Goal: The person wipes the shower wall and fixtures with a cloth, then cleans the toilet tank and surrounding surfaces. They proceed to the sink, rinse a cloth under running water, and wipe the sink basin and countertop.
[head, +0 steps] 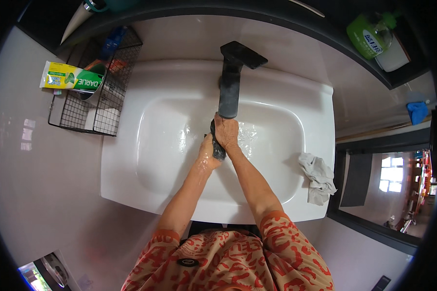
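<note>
Both of my hands are together over the basin of a white sink (160, 203), just below the spout of a black faucet (228, 94). Between them is a wet, dark cloth-like item (217, 147), bunched up. My left hand (207, 149) grips it from the left side, and water glistens on that wrist. From the right, my right hand (227, 131) presses on the same item, its knuckles close under the spout. Water ripples on the basin floor around the hands. The fingertips and part of the dark item are hidden.
A grey-white rag (317, 178) drapes over the sink's right rim. At the left back stands a black wire basket (109, 112) with a tube of Darlie toothpaste (71, 76) on it. A green pump bottle (371, 36) sits on the dark shelf (189, 18) at upper right.
</note>
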{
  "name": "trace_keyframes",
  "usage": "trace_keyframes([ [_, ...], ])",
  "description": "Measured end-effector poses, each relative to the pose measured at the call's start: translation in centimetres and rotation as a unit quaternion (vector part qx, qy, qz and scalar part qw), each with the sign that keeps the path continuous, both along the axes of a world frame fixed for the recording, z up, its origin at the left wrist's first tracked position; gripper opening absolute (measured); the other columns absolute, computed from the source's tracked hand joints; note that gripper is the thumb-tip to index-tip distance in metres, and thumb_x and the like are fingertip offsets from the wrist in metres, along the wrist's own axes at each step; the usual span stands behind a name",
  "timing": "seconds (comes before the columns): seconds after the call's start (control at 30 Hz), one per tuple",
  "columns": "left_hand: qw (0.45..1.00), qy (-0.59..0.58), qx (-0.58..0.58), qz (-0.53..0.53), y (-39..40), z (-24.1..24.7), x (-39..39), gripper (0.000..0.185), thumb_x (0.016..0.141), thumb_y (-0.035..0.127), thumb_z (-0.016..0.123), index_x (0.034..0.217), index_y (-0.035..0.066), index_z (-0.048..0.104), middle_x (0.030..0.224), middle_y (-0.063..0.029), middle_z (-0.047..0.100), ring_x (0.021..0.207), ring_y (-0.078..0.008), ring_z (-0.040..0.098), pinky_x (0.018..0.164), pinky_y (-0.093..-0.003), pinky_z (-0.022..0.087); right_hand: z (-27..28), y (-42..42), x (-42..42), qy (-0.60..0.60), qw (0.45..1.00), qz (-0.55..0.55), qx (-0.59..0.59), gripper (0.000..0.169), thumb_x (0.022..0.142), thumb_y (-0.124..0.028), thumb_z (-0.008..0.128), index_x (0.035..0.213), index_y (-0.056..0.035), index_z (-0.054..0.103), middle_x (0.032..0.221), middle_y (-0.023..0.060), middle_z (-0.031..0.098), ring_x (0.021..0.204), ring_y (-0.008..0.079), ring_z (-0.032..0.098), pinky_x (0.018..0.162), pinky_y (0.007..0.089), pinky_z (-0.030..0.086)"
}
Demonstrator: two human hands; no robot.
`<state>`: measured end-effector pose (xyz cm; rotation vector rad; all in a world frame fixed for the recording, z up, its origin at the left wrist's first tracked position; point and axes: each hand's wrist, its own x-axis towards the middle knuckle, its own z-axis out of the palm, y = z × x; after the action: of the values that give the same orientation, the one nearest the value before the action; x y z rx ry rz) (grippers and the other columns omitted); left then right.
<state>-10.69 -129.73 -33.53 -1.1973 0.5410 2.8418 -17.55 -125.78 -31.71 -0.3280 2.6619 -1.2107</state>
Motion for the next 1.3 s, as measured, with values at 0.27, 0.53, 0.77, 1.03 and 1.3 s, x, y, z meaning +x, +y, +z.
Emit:
trace_keyframes([
  [0.27, 0.986, 0.101, 0.131, -0.028, -3.7, -4.0, 1.8, 0.035, 0.093, 0.040, 0.048, 0.110, 0.010, 0.054, 0.105, -0.0046, 0.061, 0.095, -0.0181, 0.061, 0.082, -0.0340, 0.050, 2.1, -0.7, 7.1, 0.092, 0.990, 0.072, -0.073, 0.023, 0.088, -0.026, 0.048, 0.085, -0.0057, 0.056, 0.074, 0.0209, 0.061, 0.072, 0.0424, 0.059, 0.066, 0.0505, 0.045],
  [0.53, 0.996, -0.076, -0.035, -0.029, -5.3, 1.3, 4.4, 0.087, 0.085, 0.063, 0.047, 0.148, 0.016, 0.009, 0.151, -0.0142, 0.016, 0.136, -0.0409, 0.020, 0.101, -0.0696, 0.013, -4.5, 8.6, -2.3, 0.146, 0.949, -0.220, 0.170, 0.031, 0.084, -0.031, 0.058, 0.090, -0.0004, 0.056, 0.092, 0.0187, 0.054, 0.087, 0.0400, 0.053, 0.071, 0.0500, 0.046],
  [0.77, 0.994, -0.030, 0.082, -0.069, -5.3, -1.6, 2.1, 0.070, 0.083, 0.064, 0.050, 0.135, 0.023, 0.030, 0.129, -0.0145, 0.044, 0.117, -0.0402, 0.042, 0.092, -0.0641, 0.036, -6.1, 0.9, 3.1, 0.067, 0.982, 0.029, -0.175, 0.026, 0.070, -0.007, 0.057, 0.095, -0.0022, 0.055, 0.082, 0.0180, 0.054, 0.082, 0.0338, 0.055, 0.075, 0.0420, 0.046],
  [1.03, 0.983, 0.128, 0.132, -0.014, -5.4, -2.4, 3.0, 0.030, 0.091, 0.042, 0.057, 0.092, 0.012, 0.055, 0.082, -0.0059, 0.058, 0.070, -0.0217, 0.058, 0.056, -0.0367, 0.048, 5.3, -0.1, 11.7, 0.218, 0.945, 0.187, -0.159, 0.017, 0.072, -0.017, 0.064, 0.074, -0.0061, 0.051, 0.068, 0.0130, 0.053, 0.064, 0.0304, 0.055, 0.062, 0.0433, 0.044],
  [1.3, 0.997, 0.070, 0.002, -0.036, -0.8, 0.2, 1.1, 0.031, 0.095, 0.037, 0.048, 0.116, 0.014, 0.052, 0.110, -0.0012, 0.059, 0.100, -0.0147, 0.058, 0.085, -0.0311, 0.050, 2.3, 0.4, 1.4, 0.072, 0.997, -0.002, -0.030, 0.034, 0.091, -0.033, 0.045, 0.081, -0.0019, 0.056, 0.068, 0.0237, 0.060, 0.065, 0.0444, 0.058, 0.058, 0.0522, 0.045],
])
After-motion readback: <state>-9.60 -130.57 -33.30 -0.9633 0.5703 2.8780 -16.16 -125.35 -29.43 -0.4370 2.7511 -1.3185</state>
